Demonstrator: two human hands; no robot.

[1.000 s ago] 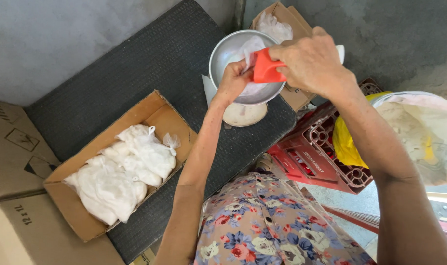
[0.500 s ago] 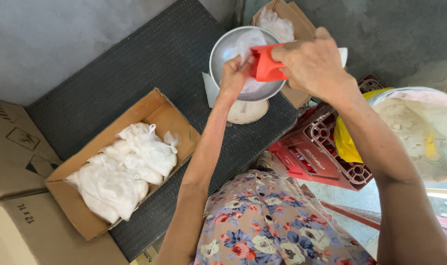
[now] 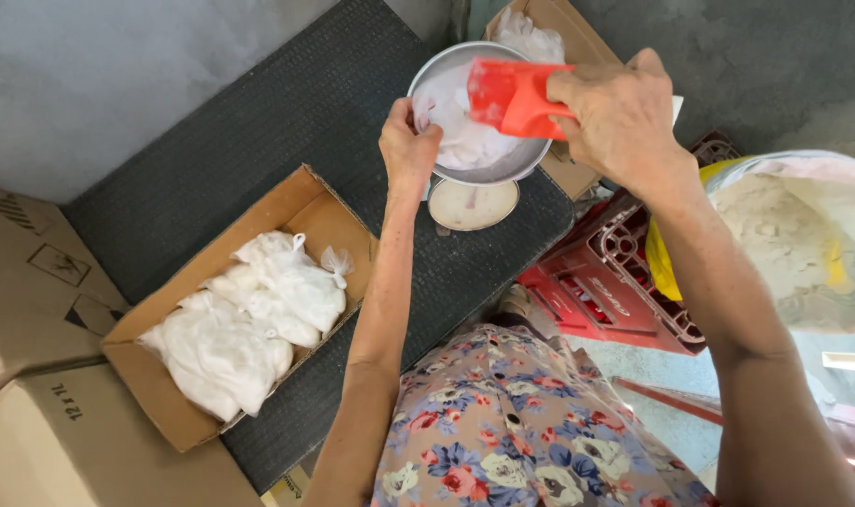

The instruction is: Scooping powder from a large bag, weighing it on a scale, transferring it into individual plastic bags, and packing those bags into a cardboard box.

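left hand [image 3: 408,143]: fingers curled shut, pinching the rim of a thin clear plastic bag [image 3: 451,117] that sits in the metal bowl [image 3: 531,161]; the forearm reaches up from the lower middle of the view.
right hand [image 3: 624,117]: closed in a fist round the handle of a red plastic scoop [image 3: 507,94], thumb on top; the arm comes in from the lower right.
red scoop: held over the bowl, its wide mouth toward the bag's opening and just beside the left hand; whether any powder is in it i cannot tell.
plastic bag: in the bowl, holding white powder, its top edge gathered at the left fingers.
metal bowl: round and shiny, resting on a small scale whose pale round dial [image 3: 472,203] shows just below it.
scale: stands on a dark ribbed mat [image 3: 258,122] laid on the floor.
open cardboard box [image 3: 169,413]: on the mat, left of the left forearm, well apart from the bowl; filled with tied clear bags of white powder [image 3: 249,314].
second cardboard box [image 3: 568,19]: behind the bowl at the top edge, with more white bags in it.
red crate [image 3: 624,282]: right of the scale, under the right forearm.
large sack [image 3: 803,244]: far right, open, with a yellow lining at its edge and full of white powder.
closed cartons [image 3: 42,272]: stacked at the far left, beside the open box.
lap: floral cloth [image 3: 512,422] at the bottom centre, between the two arms.
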